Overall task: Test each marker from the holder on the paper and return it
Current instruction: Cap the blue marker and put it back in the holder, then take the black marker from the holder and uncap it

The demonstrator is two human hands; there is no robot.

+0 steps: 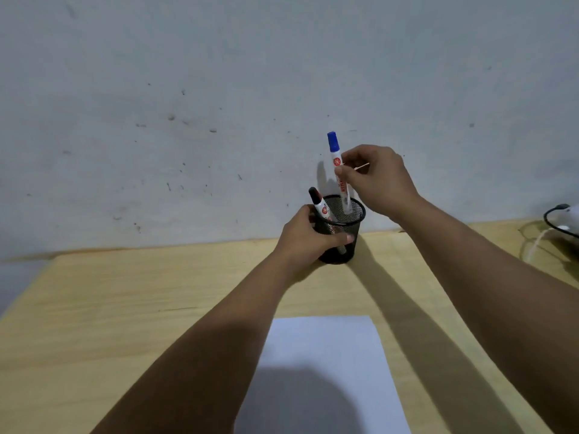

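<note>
Setting: pale grey wall (219,89), scuffed and speckled with dark marks, rises behind a light wooden surface (125,308) with a visible grain.
Blue marker: white-bodied marker with a blue cap (337,170), cap upward and near upright, its lower end inside the holder's mouth at the right side of the rim.
Right hand: the right hand (376,180) pinches the blue marker's barrel just below the cap between thumb and fingertips, the other fingers curled behind; the hand is above and to the right of the holder.
Holder: black wire-mesh cylindrical pen holder (341,230) stands upright on the surface close to the wall.
Left hand: the left hand (308,239) is wrapped around the holder's left side, thumb lying across the front of the mesh, fingers hidden behind it.
Second marker: white-bodied marker with a dark cap (319,203) stands in the holder, leaning left against the rim, cap end above the left hand; its lower tip shows through the mesh near the base.
Paper: blank white sheet of paper (322,355) lies flat on the surface, nearer the person than the holder and well apart from it; a dark shadow covers its near part.
Arms: both bare forearms reach forward, one on each side of the paper, casting long shadows on the surface.
Edge of view: dark cable and a white object (564,217) rest at the far right of the surface, too cropped to identify.
</note>
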